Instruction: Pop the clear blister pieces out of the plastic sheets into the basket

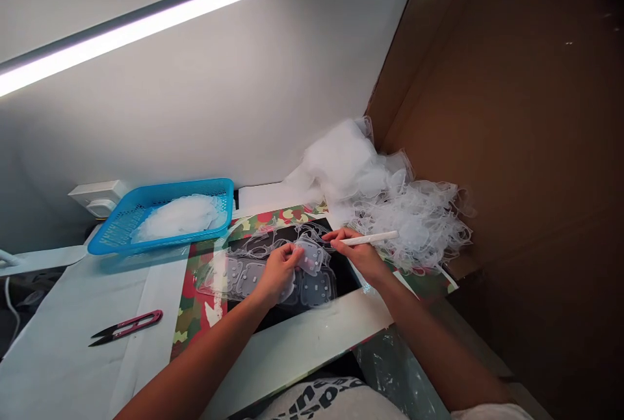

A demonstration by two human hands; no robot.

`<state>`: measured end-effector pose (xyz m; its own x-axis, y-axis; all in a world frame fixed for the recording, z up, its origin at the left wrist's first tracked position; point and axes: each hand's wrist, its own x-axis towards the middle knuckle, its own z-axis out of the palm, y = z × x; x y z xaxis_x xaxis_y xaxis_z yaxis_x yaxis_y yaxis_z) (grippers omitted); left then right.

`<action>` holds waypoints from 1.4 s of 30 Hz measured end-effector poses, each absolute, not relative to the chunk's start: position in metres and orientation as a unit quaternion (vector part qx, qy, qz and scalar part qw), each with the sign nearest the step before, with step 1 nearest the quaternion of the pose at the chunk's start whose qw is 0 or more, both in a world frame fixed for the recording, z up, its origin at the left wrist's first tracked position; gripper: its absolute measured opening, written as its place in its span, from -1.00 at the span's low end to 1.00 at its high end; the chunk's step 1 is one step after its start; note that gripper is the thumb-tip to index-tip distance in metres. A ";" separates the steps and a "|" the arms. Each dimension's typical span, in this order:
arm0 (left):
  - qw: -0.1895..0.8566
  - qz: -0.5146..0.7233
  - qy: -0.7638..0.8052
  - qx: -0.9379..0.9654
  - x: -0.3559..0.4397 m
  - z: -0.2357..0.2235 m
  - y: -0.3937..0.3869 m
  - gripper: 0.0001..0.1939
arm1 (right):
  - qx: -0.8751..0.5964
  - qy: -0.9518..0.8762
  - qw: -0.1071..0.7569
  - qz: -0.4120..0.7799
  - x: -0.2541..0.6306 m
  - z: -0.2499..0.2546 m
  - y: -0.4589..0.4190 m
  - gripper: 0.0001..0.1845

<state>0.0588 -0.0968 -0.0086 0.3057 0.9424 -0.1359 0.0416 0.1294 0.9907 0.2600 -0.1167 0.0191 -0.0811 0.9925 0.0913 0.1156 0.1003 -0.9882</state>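
My left hand pinches a small clear moulded plastic piece with rounded corners and little raised studs. Close by on the right, my right hand grips a slim white pen-like tool, its near end pointing at the piece. Whether the tool's tip touches the plastic I cannot tell. Under both hands lies a clear moulded sheet of similar pieces on a black surface. Thin curly plastic offcuts lie just behind the left hand.
A blue basket at the back left holds a heap of translucent pieces. Thread snips lie on the white table covering at left. Tangled clear plastic scrap is piled against a tall cardboard wall. A tube lamp hangs above.
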 end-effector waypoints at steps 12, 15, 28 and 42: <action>0.675 0.394 0.451 0.431 0.057 0.014 -0.105 -0.56 | -0.483 -0.526 0.457 0.530 0.244 0.011 -0.156 -0.68; 0.692 0.386 0.440 0.423 0.058 0.018 -0.110 -0.52 | -0.517 -0.584 0.432 0.453 0.238 0.014 -0.160 -0.72; 0.824 0.165 0.354 0.410 0.035 0.010 -0.119 -0.54 | -0.625 -0.631 0.399 0.229 0.239 0.007 -0.144 -0.83; 0.721 0.231 0.409 0.509 0.038 0.009 -0.119 -0.66 | -0.434 -0.524 0.391 0.620 0.263 0.020 -0.150 -0.65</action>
<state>0.0380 -0.1193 0.0092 0.5590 0.7498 -0.3542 0.0831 0.3743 0.9236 0.2626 -0.1499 0.0201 -0.3174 0.9394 -0.1292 -0.0296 -0.1460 -0.9888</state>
